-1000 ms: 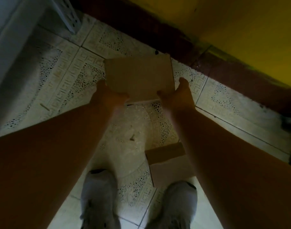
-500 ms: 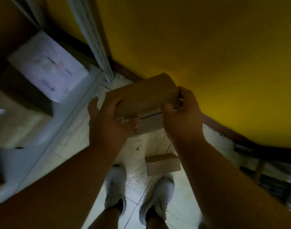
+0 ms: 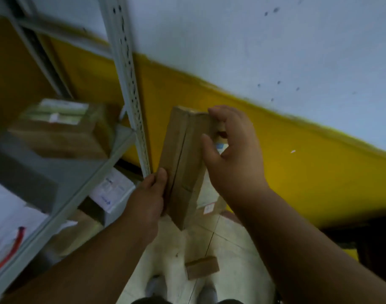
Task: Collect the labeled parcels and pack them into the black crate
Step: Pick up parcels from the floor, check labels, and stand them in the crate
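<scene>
Standing now on end between left hand (image 3: pixel 147 199) and right hand (image 3: pixel 233 159), parcel (image 3: pixel 183 163).

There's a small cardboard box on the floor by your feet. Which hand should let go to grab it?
Right, probably. The small brown cardboard box lies below the right hand. The left hand grips the long brown cardboard parcel near its lower end, supporting it.

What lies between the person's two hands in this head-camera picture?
In the head view, a brown cardboard parcel, held on end, sits between the left hand and the right hand.
</scene>
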A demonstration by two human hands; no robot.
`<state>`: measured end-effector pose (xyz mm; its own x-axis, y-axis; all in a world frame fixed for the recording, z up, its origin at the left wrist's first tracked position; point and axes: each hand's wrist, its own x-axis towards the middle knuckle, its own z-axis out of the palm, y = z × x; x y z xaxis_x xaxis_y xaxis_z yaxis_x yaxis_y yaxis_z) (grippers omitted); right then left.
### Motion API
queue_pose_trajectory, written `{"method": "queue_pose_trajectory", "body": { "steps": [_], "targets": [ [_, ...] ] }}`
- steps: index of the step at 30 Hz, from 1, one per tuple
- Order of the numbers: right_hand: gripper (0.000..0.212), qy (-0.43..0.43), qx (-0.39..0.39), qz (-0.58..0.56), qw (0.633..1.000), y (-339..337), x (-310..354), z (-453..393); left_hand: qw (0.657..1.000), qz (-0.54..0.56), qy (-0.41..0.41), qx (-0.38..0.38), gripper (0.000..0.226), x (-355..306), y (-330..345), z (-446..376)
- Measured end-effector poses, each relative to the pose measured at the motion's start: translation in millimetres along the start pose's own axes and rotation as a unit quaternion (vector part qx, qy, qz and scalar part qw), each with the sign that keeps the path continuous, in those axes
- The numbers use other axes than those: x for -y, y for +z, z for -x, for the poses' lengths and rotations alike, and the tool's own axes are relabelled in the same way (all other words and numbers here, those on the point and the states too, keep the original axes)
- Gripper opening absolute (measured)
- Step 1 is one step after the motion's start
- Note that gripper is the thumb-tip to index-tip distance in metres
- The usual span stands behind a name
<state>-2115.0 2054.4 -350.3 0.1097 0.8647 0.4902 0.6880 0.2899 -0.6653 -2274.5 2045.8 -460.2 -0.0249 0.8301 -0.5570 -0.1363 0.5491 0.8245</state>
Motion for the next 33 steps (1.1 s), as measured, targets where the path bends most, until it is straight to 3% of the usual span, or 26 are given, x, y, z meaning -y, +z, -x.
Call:
{"method": "queue_pose_trajectory", "body": {
  "steps": [3, 5, 7, 10, 12, 15, 18, 20, 22, 26, 30, 33],
  "targets": [
    [0.06, -0.009, -0.075, 0.013, 0.997, -22, 13, 5, 0.995, 0.095, 0.008, 0.041, 0.056, -22, 5, 22],
    [0.075, 0.056, -0.103, 0.006, 0.993, -36, 19, 8, 0.99, 0.13, 0.022, 0.056, 0.053, -40, 6, 38],
    [0.074, 0.179, -0.043, -0.13, 0.974, -49, 28, 6, 0.985, 0.15, 0.038, 0.074, 0.053, -57, 5, 56],
    [0.068, 0.272, 0.125, -0.334, 0.894, -63, 28, -3, 0.983, 0.169, 0.041, 0.061, 0.048, -77, -3, 91],
    [0.062, 0.239, 0.207, -0.373, 0.872, -77, 29, -8, 0.979, 0.19, 0.045, 0.063, 0.044, -82, -12, 119],
    [0.056, 0.179, 0.266, -0.398, 0.86, -97, 39, -3, 0.985, 0.157, 0.072, 0.014, 0.043, -82, -16, 167],
    [0.047, 0.137, 0.282, -0.402, 0.86, -110, 52, 19, 0.969, 0.097, 0.167, -0.157, 0.029, -75, -2, 213],
    [0.038, 0.108, 0.295, -0.399, 0.862, -114, 65, 40, 0.923, 0.077, 0.259, -0.274, 0.025, -72, 9, 247],
    [0.038, 0.09, 0.288, -0.402, 0.865, -116, 84, 59, 0.889, 0.042, 0.305, -0.34, 0.025, -69, 12, 286],
    [0.042, 0.025, 0.265, -0.388, 0.883, -124, 141, 97, 0.905, 0.049, 0.282, -0.314, 0.064, -54, -4, 366],
    [0.042, -0.067, 0.294, -0.397, 0.867, -143, 205, 133, 0.873, 0.014, 0.343, -0.345, 0.034, -43, -16, 443],
    [0.039, -0.12, 0.315, -0.398, 0.853, -159, 248, 166, 0.834, -0.002, 0.379, -0.401, 0.039, -24, -33, 495]
  ]
}}
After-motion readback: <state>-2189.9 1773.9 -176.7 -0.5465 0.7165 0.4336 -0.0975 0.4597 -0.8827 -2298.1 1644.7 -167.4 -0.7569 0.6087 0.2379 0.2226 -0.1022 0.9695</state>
